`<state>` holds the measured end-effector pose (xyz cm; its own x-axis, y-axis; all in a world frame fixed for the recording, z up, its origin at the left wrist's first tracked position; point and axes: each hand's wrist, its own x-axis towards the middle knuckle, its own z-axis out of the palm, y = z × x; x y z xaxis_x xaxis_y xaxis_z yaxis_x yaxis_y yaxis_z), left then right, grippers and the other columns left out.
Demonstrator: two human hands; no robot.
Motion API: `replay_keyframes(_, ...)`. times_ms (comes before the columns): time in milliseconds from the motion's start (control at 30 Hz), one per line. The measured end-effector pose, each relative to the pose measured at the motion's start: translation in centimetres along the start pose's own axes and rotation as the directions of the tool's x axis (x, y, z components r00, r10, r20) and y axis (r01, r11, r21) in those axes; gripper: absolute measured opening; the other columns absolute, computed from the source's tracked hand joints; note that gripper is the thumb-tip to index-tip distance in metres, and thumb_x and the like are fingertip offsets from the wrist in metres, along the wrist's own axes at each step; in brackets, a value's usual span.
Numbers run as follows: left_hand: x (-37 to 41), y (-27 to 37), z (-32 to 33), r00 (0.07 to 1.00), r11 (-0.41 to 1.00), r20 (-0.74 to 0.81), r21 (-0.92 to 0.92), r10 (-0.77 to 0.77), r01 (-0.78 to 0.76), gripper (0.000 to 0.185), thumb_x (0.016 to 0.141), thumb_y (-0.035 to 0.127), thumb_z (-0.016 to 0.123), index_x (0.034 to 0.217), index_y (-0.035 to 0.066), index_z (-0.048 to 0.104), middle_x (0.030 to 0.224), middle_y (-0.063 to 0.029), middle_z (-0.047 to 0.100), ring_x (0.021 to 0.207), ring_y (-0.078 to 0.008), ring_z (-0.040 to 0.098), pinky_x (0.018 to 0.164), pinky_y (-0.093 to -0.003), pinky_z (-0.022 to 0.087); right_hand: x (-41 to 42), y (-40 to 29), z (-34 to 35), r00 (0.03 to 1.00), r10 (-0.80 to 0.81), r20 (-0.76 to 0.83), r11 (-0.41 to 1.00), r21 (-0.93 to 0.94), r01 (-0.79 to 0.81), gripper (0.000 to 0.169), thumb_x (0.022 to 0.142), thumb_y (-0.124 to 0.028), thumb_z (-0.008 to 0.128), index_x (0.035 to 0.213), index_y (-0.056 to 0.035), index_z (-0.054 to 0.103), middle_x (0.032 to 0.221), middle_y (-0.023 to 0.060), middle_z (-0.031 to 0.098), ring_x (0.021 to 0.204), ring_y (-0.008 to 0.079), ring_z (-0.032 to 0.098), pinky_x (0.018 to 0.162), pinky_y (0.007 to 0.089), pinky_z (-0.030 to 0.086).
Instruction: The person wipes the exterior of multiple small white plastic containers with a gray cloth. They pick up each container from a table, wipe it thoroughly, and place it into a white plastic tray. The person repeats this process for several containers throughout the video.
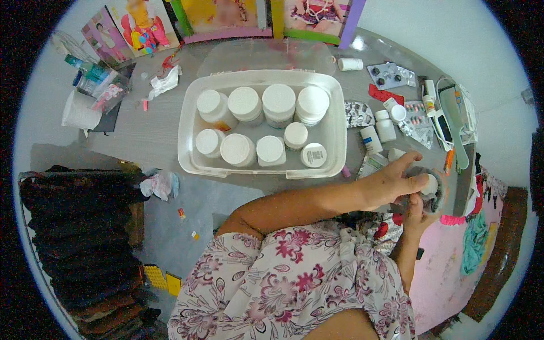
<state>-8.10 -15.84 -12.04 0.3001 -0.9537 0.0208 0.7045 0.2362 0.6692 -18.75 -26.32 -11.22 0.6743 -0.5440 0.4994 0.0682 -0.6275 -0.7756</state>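
My left hand (393,180) reaches across to the right, its thumb pressed against a small white rounded object (431,185), possibly a bottle or cap. Below it, my right hand (420,214) grips a dark grey cloth (437,203) bunched around that object. Fingers and cloth hide much of the object. Left of the hands, a translucent white plastic box (183,140) stands on the grey table (146,131). Several white-capped bottles (278,97) stand upright inside it, in two rough rows. One lid (313,155) bears a printed label.
Beyond my hands lie white pill bottles (386,127), blister packs (387,75), a red packet (386,94) and a pale green comb (458,136). Behind the box lies its clear lid (267,55), near framed pictures (229,36). Crumpled tissue (165,83) is at left.
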Motion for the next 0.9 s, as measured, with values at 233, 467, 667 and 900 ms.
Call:
replay_keyframes(233,-1.6,1.4,0.1,0.999,0.994,-0.044,0.107,-0.025,0.03,0.082,0.085,0.048,0.058,0.139,0.001,0.019,0.107,-0.0098,0.052,0.084,-0.0128,0.05,0.061,-0.0242,0.044,0.1,-0.2,0.3,0.997,0.051,0.049,0.999,0.004,-0.051,0.073,0.076,-0.056,0.063,0.115,0.0038,0.05,0.11,0.0137,0.055,0.098,0.0243,0.055,0.085,0.0357,0.045)
replay_keyframes(467,-1.1,-1.1,-0.4,0.999,0.988,-0.008,-0.147,0.036,-0.037,0.082,0.085,0.039,0.062,0.14,0.001,0.015,0.116,-0.0114,0.05,0.097,-0.0162,0.052,0.078,-0.0275,0.047,-0.2,0.6,0.2,0.999,0.036,-0.007,0.994,0.101,-0.035,0.055,0.084,-0.048,0.058,0.108,0.0016,0.051,0.104,0.0137,0.057,0.095,0.0243,0.056,0.084,0.0368,0.045)
replay_keyframes(667,-1.1,-1.4,-0.3,0.99,0.978,0.084,-0.182,0.114,-0.098,0.077,0.087,0.028,0.061,0.141,0.003,0.013,0.126,-0.0127,0.045,0.11,-0.0186,0.048,0.095,-0.0306,0.039,0.2,1.1,0.5,0.973,0.201,-0.113,0.957,0.236,-0.17,0.054,0.086,-0.046,0.053,0.11,0.0013,0.052,0.103,0.0125,0.057,0.09,0.0225,0.057,0.08,0.0344,0.046)
replay_keyframes(900,-1.0,-0.9,-0.7,0.989,0.993,0.082,-0.018,0.12,-0.119,0.079,0.087,0.044,0.057,0.142,0.005,0.016,0.118,-0.0091,0.049,0.097,-0.0142,0.051,0.075,-0.0259,0.047,-0.1,1.1,0.7,0.984,0.165,-0.067,0.972,0.18,-0.151,0.084,0.07,-0.071,0.059,0.115,-0.0005,0.047,0.109,0.0116,0.054,0.1,0.0231,0.054,0.088,0.0374,0.044)
